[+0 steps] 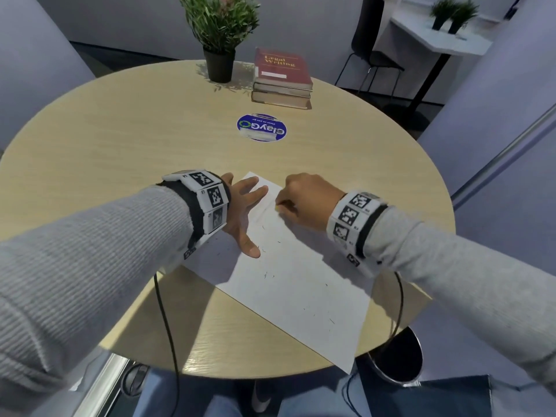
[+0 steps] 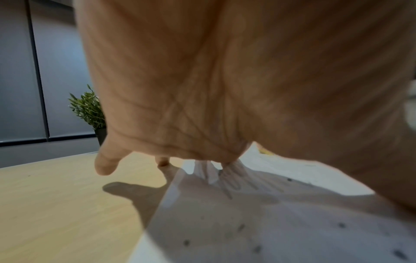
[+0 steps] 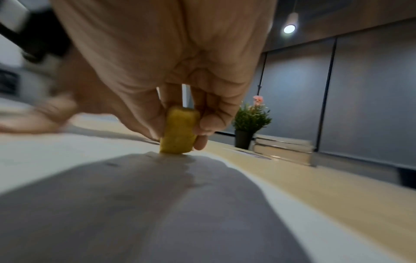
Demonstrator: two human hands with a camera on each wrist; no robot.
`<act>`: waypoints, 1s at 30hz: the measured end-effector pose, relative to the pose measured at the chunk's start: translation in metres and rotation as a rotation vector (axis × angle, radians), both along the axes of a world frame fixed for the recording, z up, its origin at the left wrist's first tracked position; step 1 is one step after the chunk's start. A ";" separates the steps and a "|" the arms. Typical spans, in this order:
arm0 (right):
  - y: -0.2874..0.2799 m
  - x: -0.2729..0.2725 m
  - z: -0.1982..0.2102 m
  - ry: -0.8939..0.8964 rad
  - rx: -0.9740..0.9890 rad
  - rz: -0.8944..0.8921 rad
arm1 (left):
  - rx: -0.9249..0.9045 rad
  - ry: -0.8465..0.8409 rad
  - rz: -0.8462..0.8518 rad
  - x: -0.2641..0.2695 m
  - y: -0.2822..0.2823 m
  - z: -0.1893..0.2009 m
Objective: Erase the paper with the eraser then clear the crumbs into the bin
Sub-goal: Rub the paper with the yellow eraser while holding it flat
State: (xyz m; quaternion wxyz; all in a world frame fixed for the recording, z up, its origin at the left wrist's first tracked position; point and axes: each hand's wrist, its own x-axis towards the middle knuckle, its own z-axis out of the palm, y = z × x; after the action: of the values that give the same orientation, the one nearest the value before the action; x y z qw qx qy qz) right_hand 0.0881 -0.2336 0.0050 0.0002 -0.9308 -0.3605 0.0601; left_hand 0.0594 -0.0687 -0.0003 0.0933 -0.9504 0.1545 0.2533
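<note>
A white sheet of paper (image 1: 294, 284) lies slanted on the round wooden table (image 1: 120, 139), with dark crumbs scattered over it. My left hand (image 1: 245, 212) presses flat on the sheet's far left part, fingers spread. In my right hand (image 1: 304, 200) I pinch a yellow eraser (image 3: 179, 131) between thumb and fingers, its lower end touching the paper (image 3: 157, 204) near the far edge. From the head view only a sliver of the eraser (image 1: 276, 207) shows. A dark round bin (image 1: 397, 356) stands below the table's near right edge.
A potted plant (image 1: 219, 34) and a stack of books (image 1: 282, 79) stand at the table's far side. A blue round sticker (image 1: 261, 127) lies in the middle. Cables hang from both wrists over the near edge. A chair and a side table stand beyond.
</note>
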 end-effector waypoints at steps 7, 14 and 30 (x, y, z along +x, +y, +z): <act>0.003 -0.015 -0.004 0.135 0.060 0.107 | -0.010 -0.089 -0.042 -0.001 0.003 -0.006; -0.004 -0.018 -0.007 0.093 0.067 0.143 | -0.029 -0.035 -0.003 0.001 0.002 0.000; -0.070 0.023 0.025 0.122 0.387 -0.326 | -0.068 -0.040 0.116 -0.016 0.012 0.019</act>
State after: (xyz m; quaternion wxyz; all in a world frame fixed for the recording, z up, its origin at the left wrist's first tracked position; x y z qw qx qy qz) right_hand 0.1113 -0.3040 0.0299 0.2099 -0.9539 -0.2098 0.0451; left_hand 0.0433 -0.0563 0.0192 0.0493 -0.9652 0.1058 0.2339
